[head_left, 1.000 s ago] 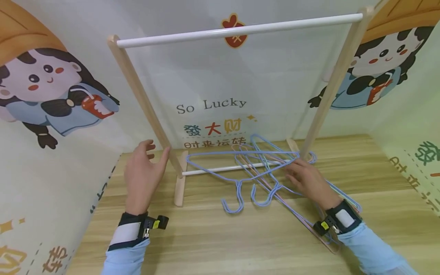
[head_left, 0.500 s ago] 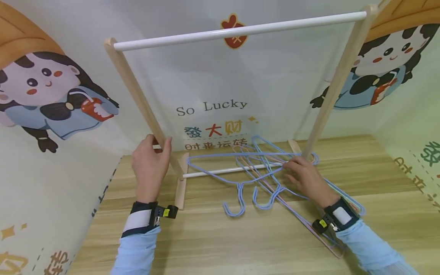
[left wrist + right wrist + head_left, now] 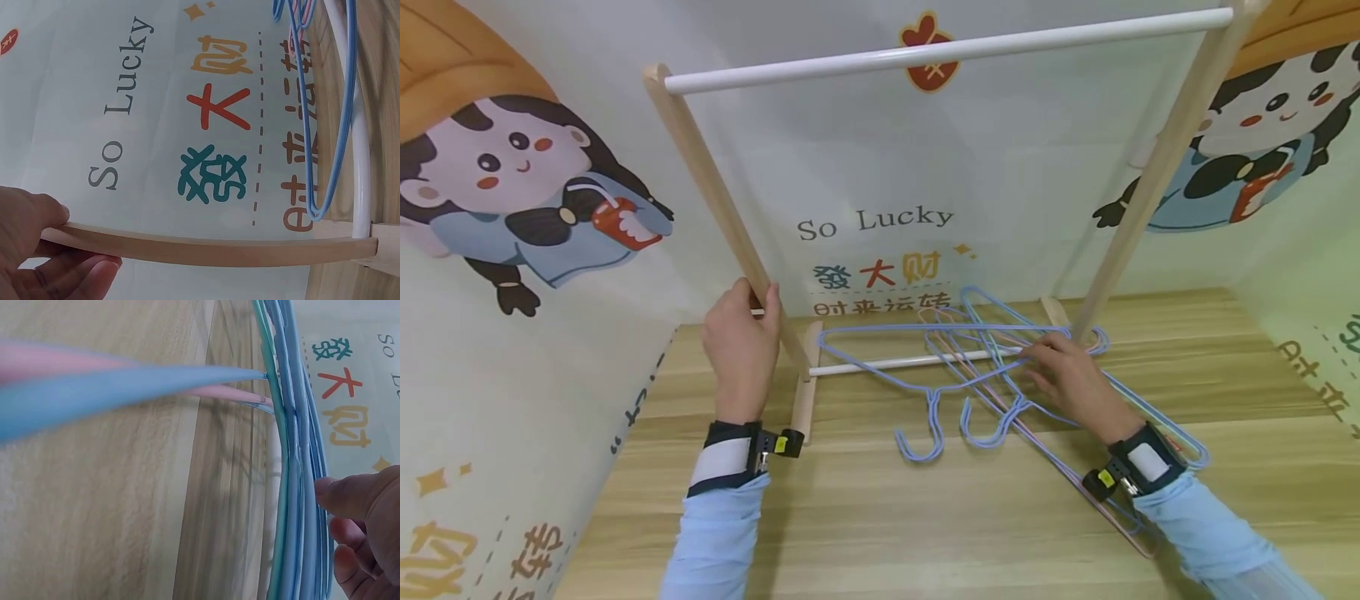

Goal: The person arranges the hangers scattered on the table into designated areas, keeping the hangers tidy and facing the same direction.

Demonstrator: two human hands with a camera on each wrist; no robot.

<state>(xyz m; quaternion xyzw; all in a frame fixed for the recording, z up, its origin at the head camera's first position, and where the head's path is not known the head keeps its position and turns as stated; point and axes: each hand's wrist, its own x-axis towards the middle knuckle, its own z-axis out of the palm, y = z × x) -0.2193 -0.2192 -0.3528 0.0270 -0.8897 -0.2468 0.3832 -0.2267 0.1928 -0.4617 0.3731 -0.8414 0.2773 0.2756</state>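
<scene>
My left hand (image 3: 741, 358) grips the left wooden post of a small clothes rack (image 3: 722, 196), low on the upright. In the left wrist view, the thumb lies on one side of that post (image 3: 219, 250) and the fingers on the other. Beneath my right hand (image 3: 1075, 387) is a loose pile of wire clothes hangers (image 3: 887, 379) in blue, pink and green. Up close in the right wrist view, the thumb overlaps the edge of the blue hangers (image 3: 294, 444), with bent fingertips beside it. I cannot tell whether that hand pinches a hanger.
A white top rail (image 3: 947, 54) spans the rack, and its white lower bar (image 3: 887, 363) runs under the hangers. Several hangers stretch to the right under the right wrist, while two hooks point toward the front. Printed walls (image 3: 865, 150) enclose the wooden table (image 3: 925, 525).
My left hand has moved right and up to the left post and now grips it. The right hand stays at the hangers. The head view has shifted slightly.
</scene>
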